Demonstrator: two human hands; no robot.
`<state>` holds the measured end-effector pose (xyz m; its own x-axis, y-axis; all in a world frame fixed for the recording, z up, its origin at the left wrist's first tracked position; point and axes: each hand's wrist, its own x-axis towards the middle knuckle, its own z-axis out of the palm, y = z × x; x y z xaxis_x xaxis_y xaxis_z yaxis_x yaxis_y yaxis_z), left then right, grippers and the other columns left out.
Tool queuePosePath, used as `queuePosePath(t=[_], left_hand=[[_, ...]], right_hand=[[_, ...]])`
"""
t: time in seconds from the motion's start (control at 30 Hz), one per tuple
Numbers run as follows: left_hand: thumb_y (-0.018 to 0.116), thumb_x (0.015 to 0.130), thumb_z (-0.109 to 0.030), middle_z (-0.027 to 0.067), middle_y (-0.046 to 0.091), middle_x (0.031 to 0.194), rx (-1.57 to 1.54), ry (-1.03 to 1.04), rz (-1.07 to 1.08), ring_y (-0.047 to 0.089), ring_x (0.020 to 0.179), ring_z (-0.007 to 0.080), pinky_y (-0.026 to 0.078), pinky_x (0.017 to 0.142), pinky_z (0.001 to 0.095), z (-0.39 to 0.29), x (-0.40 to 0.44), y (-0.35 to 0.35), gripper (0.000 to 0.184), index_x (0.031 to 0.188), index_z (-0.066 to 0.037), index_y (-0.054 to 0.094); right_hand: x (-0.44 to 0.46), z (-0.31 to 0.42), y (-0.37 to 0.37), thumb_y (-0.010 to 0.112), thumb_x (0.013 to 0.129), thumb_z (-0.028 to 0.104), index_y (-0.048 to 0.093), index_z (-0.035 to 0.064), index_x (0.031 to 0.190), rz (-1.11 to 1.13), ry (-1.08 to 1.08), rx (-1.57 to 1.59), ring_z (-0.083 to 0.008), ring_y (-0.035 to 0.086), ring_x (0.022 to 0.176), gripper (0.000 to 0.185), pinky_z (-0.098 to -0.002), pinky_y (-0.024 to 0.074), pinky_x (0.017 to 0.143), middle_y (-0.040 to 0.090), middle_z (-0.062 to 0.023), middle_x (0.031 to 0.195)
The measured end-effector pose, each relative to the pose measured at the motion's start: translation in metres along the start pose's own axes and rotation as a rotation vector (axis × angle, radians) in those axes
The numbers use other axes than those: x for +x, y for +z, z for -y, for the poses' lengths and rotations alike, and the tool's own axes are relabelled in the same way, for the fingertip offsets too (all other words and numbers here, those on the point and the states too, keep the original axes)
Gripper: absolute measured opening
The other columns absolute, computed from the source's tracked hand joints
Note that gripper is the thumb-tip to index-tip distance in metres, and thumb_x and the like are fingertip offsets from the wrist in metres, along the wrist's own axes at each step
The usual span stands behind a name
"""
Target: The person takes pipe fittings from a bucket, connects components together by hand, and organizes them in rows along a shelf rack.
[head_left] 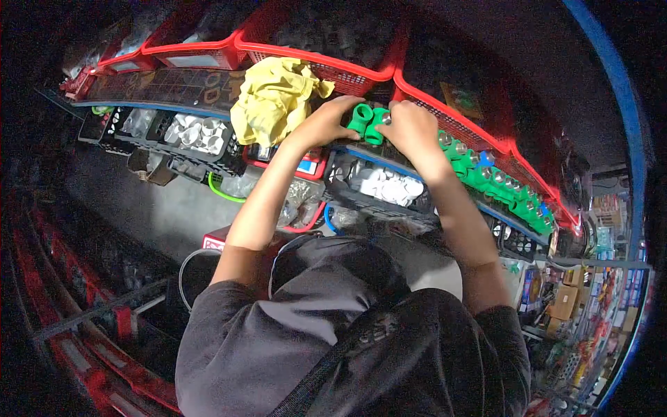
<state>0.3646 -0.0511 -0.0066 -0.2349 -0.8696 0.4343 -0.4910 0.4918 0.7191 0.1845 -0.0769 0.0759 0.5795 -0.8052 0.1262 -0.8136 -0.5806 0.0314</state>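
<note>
On a narrow shelf ledge in front of me stand two green pipe fittings side by side, touching or nearly so. My left hand (331, 124) curls round the left green pipe fitting (360, 119), fingers behind it and thumb in front. From the other side, my right hand (413, 128) grips the right green pipe fitting (376, 128), which has a metal insert; its fingers partly cover it. Beyond my right wrist runs a row of more green pipe fittings (497, 182), a few blue parts among them. A crumpled yellow cloth (272, 101) lies left of my left hand.
Red plastic baskets (313, 58) line the back of the ledge. Below hang black crates, one with white fittings (389, 186), another with white fittings (196, 133). Bagged parts (300, 198) sit lower down. Stocked shelves (573, 299) stand at right.
</note>
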Motion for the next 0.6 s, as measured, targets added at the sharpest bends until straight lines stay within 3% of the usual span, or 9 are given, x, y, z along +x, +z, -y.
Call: queuePosePath(t=[0.3,0.43,0.6], left_hand=[[0.077,0.055,-0.009,0.0177,0.053,0.114,0.005,0.02,-0.005,0.049,0.109,0.031,0.038,0.094,0.0358,0.002,0.007,0.002,0.069,0.116,0.0,0.048],[0.077,0.056,-0.009,0.0172,0.052,0.114,0.038,0.039,-0.034,0.048,0.11,0.0311,0.038,0.094,0.0359,0.004,0.009,0.004,0.068,0.117,0.0,0.048],[0.076,0.058,-0.01,0.018,0.048,0.117,0.04,0.001,-0.056,0.046,0.111,0.0316,0.038,0.095,0.0359,-0.001,0.001,0.007,0.071,0.121,-0.001,0.045]], right_hand=[[-0.008,-0.01,0.007,0.071,0.065,0.023,0.063,0.0108,0.094,-0.076,-0.063,0.021,-0.0287,0.061,0.08,0.032,-0.0397,0.0493,0.066,0.061,-0.0091,0.086],[-0.007,-0.014,0.012,0.072,0.065,0.023,0.062,0.0092,0.089,-0.146,-0.086,0.082,-0.0301,0.063,0.076,0.029,-0.041,0.0504,0.063,0.062,-0.0113,0.081],[-0.008,-0.018,0.011,0.071,0.066,0.026,0.061,0.0114,0.099,-0.121,-0.071,0.063,-0.0298,0.063,0.076,0.037,-0.0411,0.0508,0.063,0.062,-0.0111,0.082]])
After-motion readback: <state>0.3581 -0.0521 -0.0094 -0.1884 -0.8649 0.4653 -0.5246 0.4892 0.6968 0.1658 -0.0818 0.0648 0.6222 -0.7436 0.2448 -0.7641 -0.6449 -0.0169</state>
